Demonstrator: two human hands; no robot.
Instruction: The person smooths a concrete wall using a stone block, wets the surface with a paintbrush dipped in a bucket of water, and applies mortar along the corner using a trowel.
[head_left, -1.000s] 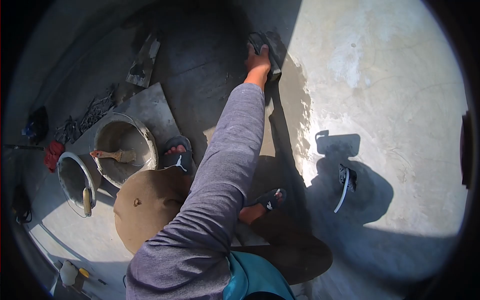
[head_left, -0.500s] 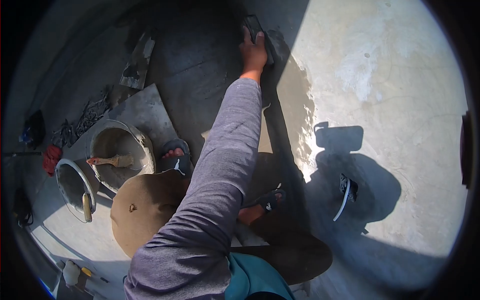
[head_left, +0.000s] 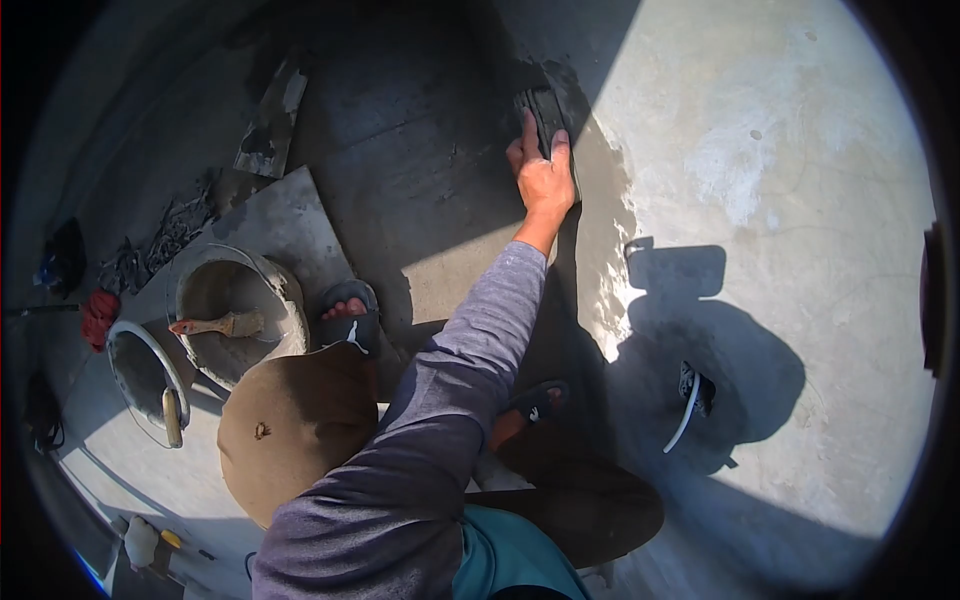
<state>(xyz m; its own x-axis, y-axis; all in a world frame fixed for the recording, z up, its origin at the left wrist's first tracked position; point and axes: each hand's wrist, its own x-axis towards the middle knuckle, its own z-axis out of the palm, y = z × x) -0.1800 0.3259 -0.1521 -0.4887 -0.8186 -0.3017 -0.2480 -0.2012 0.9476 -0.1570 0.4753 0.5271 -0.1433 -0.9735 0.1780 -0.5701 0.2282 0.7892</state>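
Note:
My left hand (head_left: 545, 182) is wrapped around a dark, narrow plastering float (head_left: 548, 120), thumb on the right side and one finger stretched along its back. The float lies against the damp grey strip of plaster (head_left: 602, 210) where the floor meets the pale wall (head_left: 770, 120). Its working face is hidden from me. My left arm, in a grey sleeve, reaches forward over my bent legs. My right hand is out of sight.
A mortar-crusted bucket (head_left: 190, 300) holds a brush (head_left: 235, 324); a second bucket (head_left: 125, 335) stands beside it. A board (head_left: 305, 215) lies beyond my sandalled foot (head_left: 350, 310). White conduit (head_left: 683, 425) protrudes from a wall opening. Red cloth (head_left: 98, 318) lies far left.
My left hand has drawn the float back toward me and slightly right along the damp strip, my elbow bending more. The buckets and brush have stayed put.

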